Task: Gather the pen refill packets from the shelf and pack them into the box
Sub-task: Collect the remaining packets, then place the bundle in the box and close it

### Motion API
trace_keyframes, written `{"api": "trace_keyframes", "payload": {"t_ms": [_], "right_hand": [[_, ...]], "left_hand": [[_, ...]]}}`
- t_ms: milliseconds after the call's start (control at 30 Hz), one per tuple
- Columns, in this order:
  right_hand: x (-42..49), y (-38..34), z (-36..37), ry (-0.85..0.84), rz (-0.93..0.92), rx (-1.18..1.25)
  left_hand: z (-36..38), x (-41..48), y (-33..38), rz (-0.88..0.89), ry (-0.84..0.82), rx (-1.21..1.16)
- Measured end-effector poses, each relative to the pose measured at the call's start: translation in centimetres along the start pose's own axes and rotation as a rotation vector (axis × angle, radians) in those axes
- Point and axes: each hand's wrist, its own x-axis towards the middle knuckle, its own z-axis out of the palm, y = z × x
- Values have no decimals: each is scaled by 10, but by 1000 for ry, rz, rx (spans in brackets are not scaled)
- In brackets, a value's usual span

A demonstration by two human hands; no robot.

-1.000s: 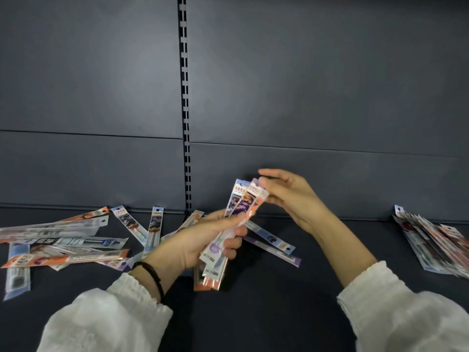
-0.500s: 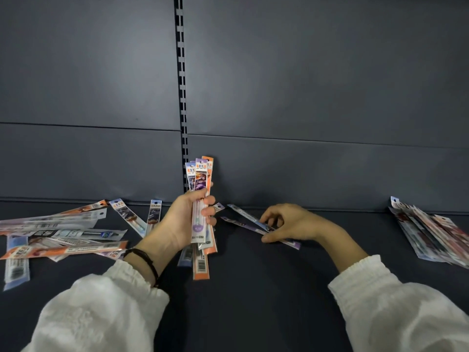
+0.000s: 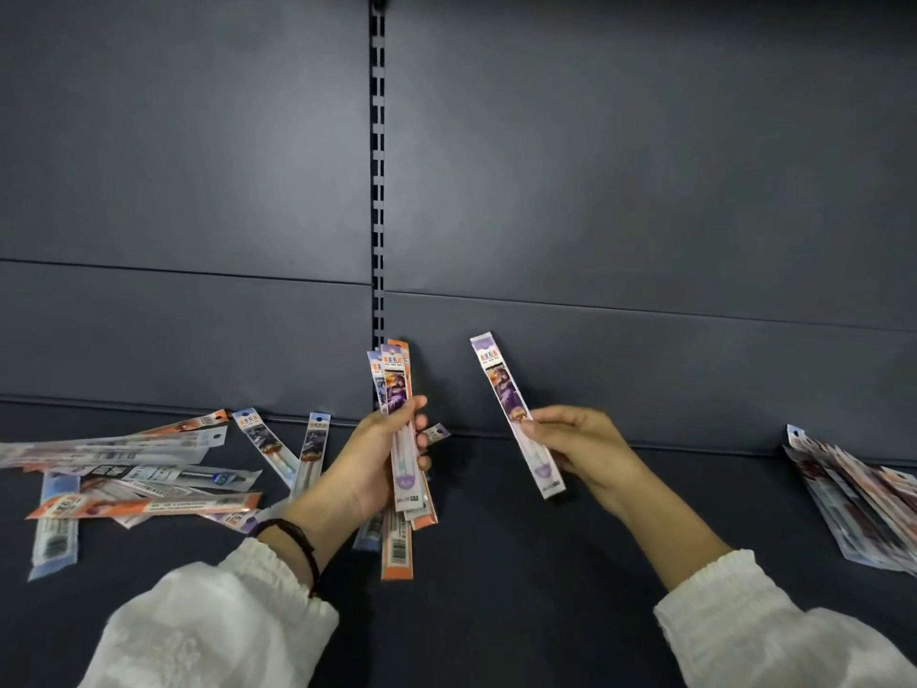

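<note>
Packets (image 3: pixel 144 506) scattered on shelf (image 3: pixel 521 563) left, stack (image 3: pixel 858 508) far right, left hand (image 3: pixel 367 469) gripping bundle (image 3: pixel 394 379), right hand (image 3: pixel 580 444) pinching single packet (image 3: pixel 501 384)

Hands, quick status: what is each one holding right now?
Left hand: grips an upright bundle of refill packets.
Right hand: pinches one purple refill packet, lifted off the shelf.
</note>
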Motion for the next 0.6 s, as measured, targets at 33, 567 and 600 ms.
{"api": "trace_keyframes", "payload": {"t_ms": [33,567,600], "right_hand": [[-2,-1,4,-30,11,42],[-24,-4,42,-121,-5,26],[-24,-4,42,-113,1,18]], "left_hand": [[2,-1,-1,13,11,2],[26,-11,-16,28,-100,157],[25,-11,-16,10,-104,170]]}}
